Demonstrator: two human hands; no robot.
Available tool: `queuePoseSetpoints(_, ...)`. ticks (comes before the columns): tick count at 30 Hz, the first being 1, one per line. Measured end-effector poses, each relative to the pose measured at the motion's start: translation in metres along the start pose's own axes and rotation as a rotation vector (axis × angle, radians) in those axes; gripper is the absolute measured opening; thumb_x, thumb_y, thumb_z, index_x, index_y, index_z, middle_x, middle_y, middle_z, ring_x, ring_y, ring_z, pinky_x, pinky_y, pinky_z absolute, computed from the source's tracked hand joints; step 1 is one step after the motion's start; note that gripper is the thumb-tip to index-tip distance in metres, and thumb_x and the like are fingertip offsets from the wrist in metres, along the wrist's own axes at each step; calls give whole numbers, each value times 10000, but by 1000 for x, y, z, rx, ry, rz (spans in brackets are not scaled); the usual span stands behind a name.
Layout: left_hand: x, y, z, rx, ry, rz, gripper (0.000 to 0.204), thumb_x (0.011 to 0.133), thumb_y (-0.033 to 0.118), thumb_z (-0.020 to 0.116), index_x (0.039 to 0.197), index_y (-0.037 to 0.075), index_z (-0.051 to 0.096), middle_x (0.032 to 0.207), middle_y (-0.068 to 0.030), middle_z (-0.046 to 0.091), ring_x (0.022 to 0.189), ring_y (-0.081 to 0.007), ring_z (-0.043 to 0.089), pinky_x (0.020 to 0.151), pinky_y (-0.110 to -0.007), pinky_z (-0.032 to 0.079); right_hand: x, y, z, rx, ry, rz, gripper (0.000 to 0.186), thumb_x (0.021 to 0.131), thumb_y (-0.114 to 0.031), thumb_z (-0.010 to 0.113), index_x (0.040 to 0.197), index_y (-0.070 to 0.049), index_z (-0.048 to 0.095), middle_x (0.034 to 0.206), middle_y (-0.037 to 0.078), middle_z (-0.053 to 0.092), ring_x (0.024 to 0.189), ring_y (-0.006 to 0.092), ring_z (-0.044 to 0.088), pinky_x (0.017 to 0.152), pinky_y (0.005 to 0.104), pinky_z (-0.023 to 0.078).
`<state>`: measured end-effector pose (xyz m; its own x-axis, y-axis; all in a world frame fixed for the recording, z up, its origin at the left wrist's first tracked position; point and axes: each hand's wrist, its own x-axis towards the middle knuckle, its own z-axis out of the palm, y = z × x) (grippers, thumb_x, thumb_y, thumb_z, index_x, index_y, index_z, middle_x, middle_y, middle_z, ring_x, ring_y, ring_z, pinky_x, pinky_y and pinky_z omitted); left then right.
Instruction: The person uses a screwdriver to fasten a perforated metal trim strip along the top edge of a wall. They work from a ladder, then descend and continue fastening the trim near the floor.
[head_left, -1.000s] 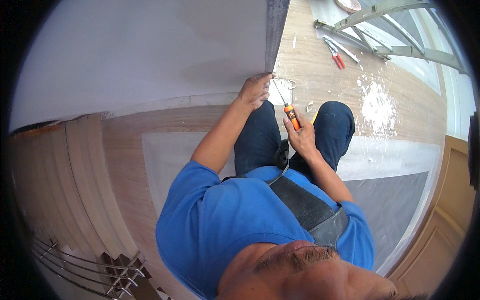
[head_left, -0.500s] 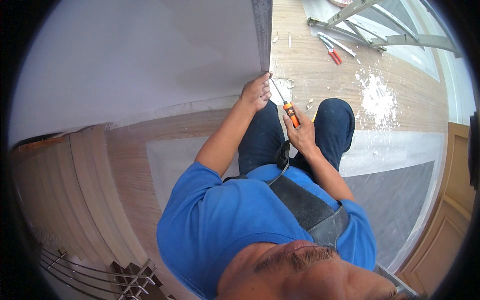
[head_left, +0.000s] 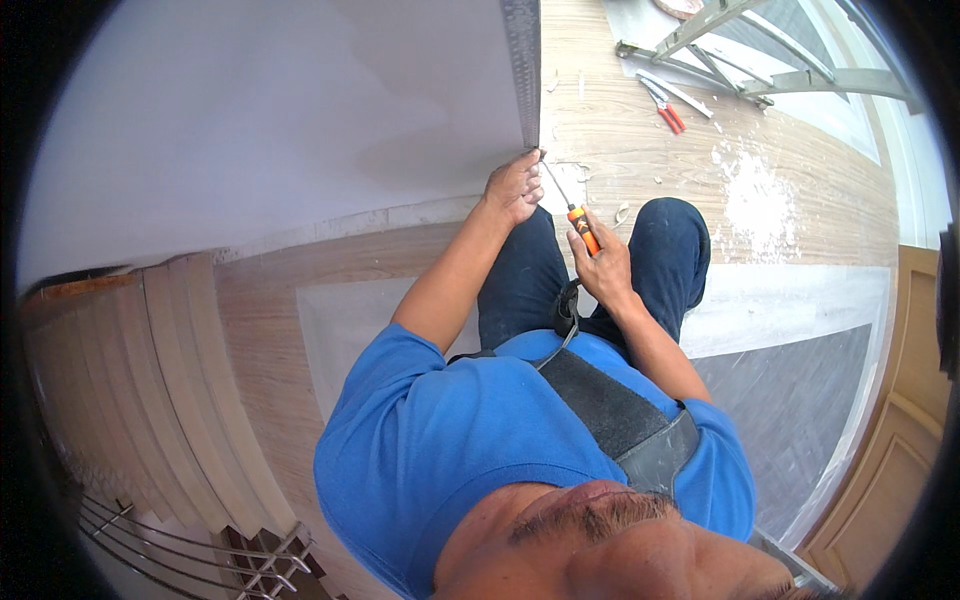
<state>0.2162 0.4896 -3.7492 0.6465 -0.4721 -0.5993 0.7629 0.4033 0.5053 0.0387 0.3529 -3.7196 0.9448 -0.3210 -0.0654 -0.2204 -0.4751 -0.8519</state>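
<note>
My right hand (head_left: 601, 262) is wrapped round the orange and black handle of a screwdriver (head_left: 580, 228). Its thin shaft slants up and left to the wall's edge. There, my left hand (head_left: 516, 188) is closed, with its thumb and fingertips pinched together beside the screwdriver's tip. What lies between those fingertips is too small to make out. Just above them ends a perforated metal corner bead (head_left: 524, 75), which runs along the edge of the white wall (head_left: 300, 110).
White crumbs (head_left: 758, 205) are scattered on the wood-look floor (head_left: 640, 150) right of my knees. Beyond lie red-handled snips (head_left: 664, 106) beside a pale strip (head_left: 678, 92), near a stepladder (head_left: 760, 78). Stairs (head_left: 150, 380) and a metal railing (head_left: 190, 545) are at left, a wooden door (head_left: 890, 440) at right.
Both hands keep almost the same place at the wall's edge, and the screwdriver is still in my right hand. The view has shifted very slightly.
</note>
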Motion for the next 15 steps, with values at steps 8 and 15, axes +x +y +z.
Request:
queuePoseSetpoints(8,-6,2,2,5,-34,15,198,987,204,662,1118,62,618,730,65,397,532,-43,343,420,-207,277,1,1,2,20,31,-61,508,946,-236,675,1386,0,581,1087,265,696,991,390,694,893,409,531)
queuePoseSetpoints(15,-3,3,6,38,13,7,180,988,212,651,1081,63,613,666,79,384,475,-40,311,400,-213,271,5,4,-2,66,1,-25,497,947,-246,682,1368,5,597,1154,275,691,1052,363,701,921,386,531)
